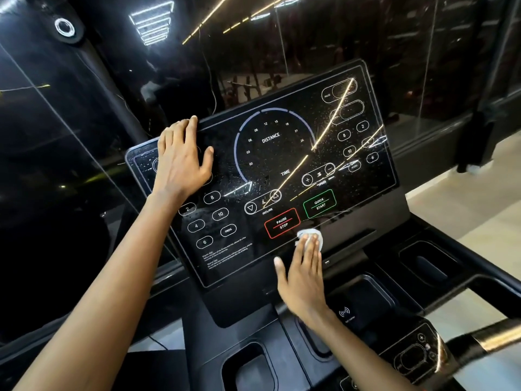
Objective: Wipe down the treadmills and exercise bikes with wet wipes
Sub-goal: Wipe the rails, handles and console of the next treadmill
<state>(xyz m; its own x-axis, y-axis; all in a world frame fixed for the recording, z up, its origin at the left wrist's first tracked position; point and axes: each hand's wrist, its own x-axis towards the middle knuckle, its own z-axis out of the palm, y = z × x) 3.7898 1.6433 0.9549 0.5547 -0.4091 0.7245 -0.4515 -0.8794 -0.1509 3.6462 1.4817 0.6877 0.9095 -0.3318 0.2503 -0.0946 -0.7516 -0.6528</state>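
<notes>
Wipe [316,235] under flat right hand [303,277], left hand [180,159] flat on console [282,156]

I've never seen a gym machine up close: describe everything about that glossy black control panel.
The glossy black, glass-like control panel is a rounded rectangle, tilted back. White markings show a DISTANCE dial and numbered ovals, with red PAUSE STOP and green QUICK START boxes. Droplets speckle it. The left hand rests on its upper left; the right hand presses a white wipe low on it.
</notes>
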